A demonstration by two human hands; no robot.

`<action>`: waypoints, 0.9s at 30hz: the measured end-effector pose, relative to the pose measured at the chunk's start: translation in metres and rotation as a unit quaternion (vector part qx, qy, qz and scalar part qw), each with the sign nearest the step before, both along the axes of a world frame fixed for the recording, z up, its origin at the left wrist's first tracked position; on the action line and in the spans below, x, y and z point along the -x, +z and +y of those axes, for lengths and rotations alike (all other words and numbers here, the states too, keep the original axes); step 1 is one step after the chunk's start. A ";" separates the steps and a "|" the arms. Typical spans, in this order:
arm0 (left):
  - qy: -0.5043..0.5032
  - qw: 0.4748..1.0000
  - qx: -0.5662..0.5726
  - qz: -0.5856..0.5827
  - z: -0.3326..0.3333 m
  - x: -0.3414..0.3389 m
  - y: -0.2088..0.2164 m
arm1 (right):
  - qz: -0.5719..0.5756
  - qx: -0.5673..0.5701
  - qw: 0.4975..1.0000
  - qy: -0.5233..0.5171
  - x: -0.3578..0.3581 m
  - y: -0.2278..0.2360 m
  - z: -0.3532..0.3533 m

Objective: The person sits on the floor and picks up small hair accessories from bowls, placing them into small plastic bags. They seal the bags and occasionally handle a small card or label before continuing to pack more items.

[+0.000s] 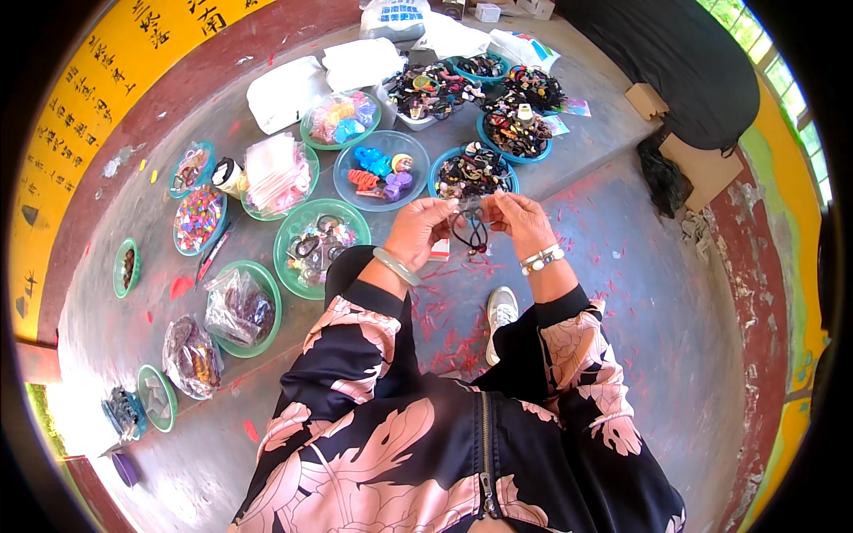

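Both my hands are raised in front of me, pinching a small bunch of black hair ties (pixel 470 233) between them. My left hand (pixel 416 234), with a pale bangle at the wrist, is closed on the left side of the bunch. On the other side, the fingers of my right hand (pixel 524 224) are closed at its upper edge. The loops hang down with small dark beads at the bottom; something clear and shiny shows near the top. Just beyond my hands stands a blue bowl of dark hair ties (pixel 473 171).
A clear bowl (pixel 380 202) holds coloured coiled bands. Green bowls (pixel 283 258) of bagged pieces and a blue bowl of bright beads (pixel 199 218) stand to the left. White bags (pixel 286 94) lie at the back. Red scraps litter the floor (pixel 613 266); a black bag (pixel 665 174) is at right.
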State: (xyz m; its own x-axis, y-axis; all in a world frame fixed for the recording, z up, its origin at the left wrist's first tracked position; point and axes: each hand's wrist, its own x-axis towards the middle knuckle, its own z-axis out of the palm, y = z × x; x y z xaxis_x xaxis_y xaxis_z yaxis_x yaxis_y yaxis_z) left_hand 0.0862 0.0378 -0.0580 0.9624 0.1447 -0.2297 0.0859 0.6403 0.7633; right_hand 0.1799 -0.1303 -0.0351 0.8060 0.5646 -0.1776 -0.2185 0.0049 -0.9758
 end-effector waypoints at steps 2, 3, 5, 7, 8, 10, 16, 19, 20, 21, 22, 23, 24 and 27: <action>0.008 0.999 0.036 -0.001 0.003 0.001 0.003 | 0.046 0.014 0.998 0.028 0.002 0.002 -0.001; 0.012 0.998 0.054 -0.001 0.003 0.001 0.005 | 0.068 0.021 0.997 0.043 0.003 0.003 -0.001; 0.038 0.997 0.068 0.001 0.003 0.001 0.009 | 0.078 0.039 0.989 0.116 0.000 -0.006 -0.003; 0.056 0.995 0.086 0.000 0.004 0.000 0.008 | 0.082 0.055 0.981 0.168 0.005 -0.002 -0.001; 0.057 0.995 0.086 -0.002 0.005 0.000 0.006 | 0.101 0.046 0.981 0.161 0.005 -0.002 -0.001; 0.060 0.994 0.087 -0.006 0.006 -0.001 0.002 | 0.098 0.035 0.983 0.154 0.004 -0.003 0.000; 0.068 0.995 0.076 -0.007 0.007 0.000 0.004 | 0.071 -0.002 0.996 0.060 -0.001 -0.003 0.000; 0.047 0.996 0.072 -0.018 0.003 0.002 0.015 | 0.054 -0.026 0.995 0.074 -0.008 0.000 -0.008; 0.042 0.997 0.064 -0.025 0.003 0.002 0.015 | 0.054 -0.033 0.993 0.096 -0.009 0.000 -0.011; 0.037 0.997 0.056 -0.032 0.004 0.002 0.015 | 0.050 -0.023 0.991 0.122 -0.011 0.002 -0.014; 0.032 0.998 0.049 -0.038 0.004 0.002 0.015 | 0.045 -0.012 0.988 0.148 -0.011 0.006 -0.017; 0.019 0.998 0.037 -0.039 0.003 0.001 0.014 | 0.041 -0.001 0.984 0.172 -0.011 0.009 -0.019; 0.006 0.999 0.025 -0.040 0.001 -0.001 0.014 | 0.015 0.012 0.984 0.179 -0.012 0.006 -0.021; -0.016 0.999 -0.005 -0.044 -0.001 -0.002 0.011 | -0.004 0.032 0.976 0.213 -0.012 0.009 -0.021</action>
